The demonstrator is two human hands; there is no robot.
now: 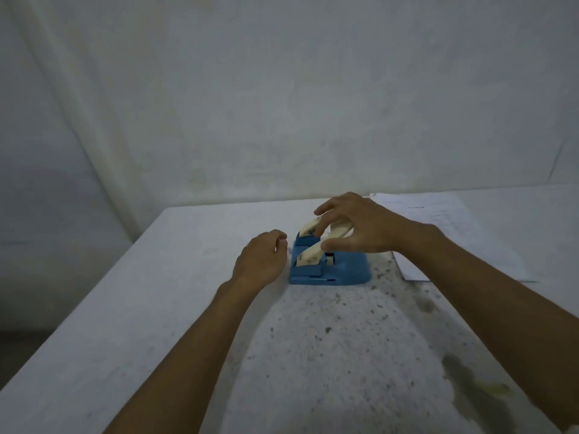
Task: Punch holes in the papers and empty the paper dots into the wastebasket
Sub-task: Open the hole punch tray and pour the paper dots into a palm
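Both hands at blue hole punch (329, 267): R fingers (326, 211) spread over lever, L fingers (279, 238) curled beside base.

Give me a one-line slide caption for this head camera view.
Right hand spread above a blue hole punch, left hand beside it, papers lying at right.

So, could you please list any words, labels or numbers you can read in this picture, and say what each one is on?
None can be read.
Papers: faint printed lines and one short dark mark, too blurred and small to read.
Hole punch: dark specks on the cream lever and a small dark slot on the blue base; no legible brand or number.
Table and wall: no writing visible.
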